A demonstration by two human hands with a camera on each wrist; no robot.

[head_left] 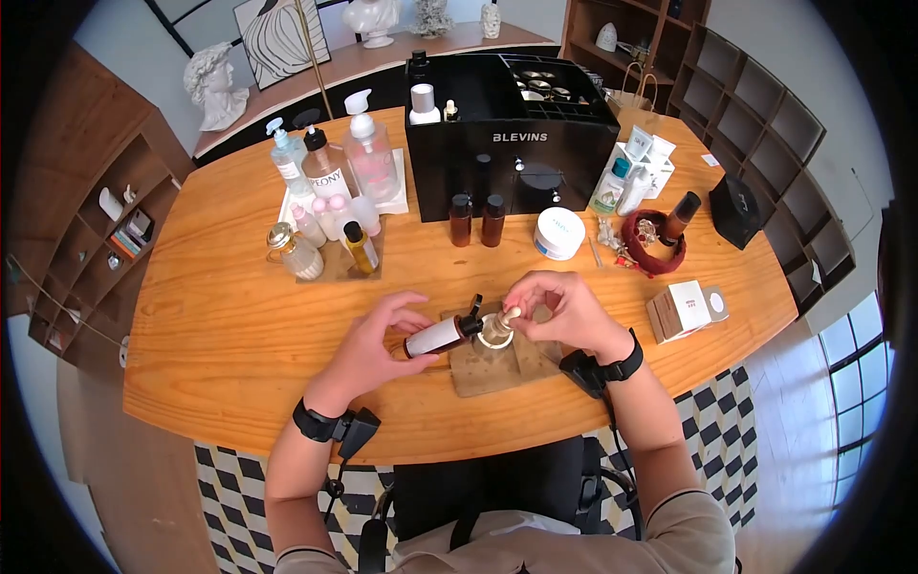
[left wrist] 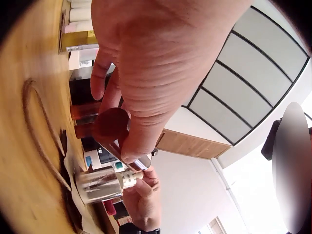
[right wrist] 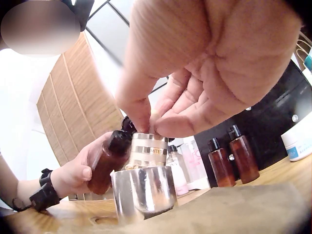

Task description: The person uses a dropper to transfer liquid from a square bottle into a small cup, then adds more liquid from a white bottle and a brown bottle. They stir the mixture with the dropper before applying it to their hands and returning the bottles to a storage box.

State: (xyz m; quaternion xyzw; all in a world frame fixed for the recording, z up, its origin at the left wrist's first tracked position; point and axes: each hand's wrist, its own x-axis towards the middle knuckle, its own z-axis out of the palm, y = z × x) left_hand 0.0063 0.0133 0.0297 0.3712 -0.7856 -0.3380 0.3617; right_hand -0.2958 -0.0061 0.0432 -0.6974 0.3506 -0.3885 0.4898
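Observation:
A brown bottle (head_left: 438,337) with a white label and a black flip cap (head_left: 471,320) standing open leans toward the middle. My left hand (head_left: 368,340) grips it between thumb and fingers. My right hand (head_left: 562,311) pinches a small beige knob (head_left: 513,313) with thumb and fingertips. Below those fingers, a cream-and-silver banded piece (right wrist: 148,150) sits at the mouth of a shiny silvery container (right wrist: 146,190). The container stands on a brown cloth (head_left: 478,373). The bottle's cap comes close beside the container; what is inside the container is hidden.
Behind the hands are two small brown bottles (head_left: 461,220), a white jar (head_left: 559,233) and a black organizer box (head_left: 516,167). Pump bottles (head_left: 371,163) stand at the left. To the right lie a red bowl (head_left: 654,256) and a small white carton (head_left: 679,311).

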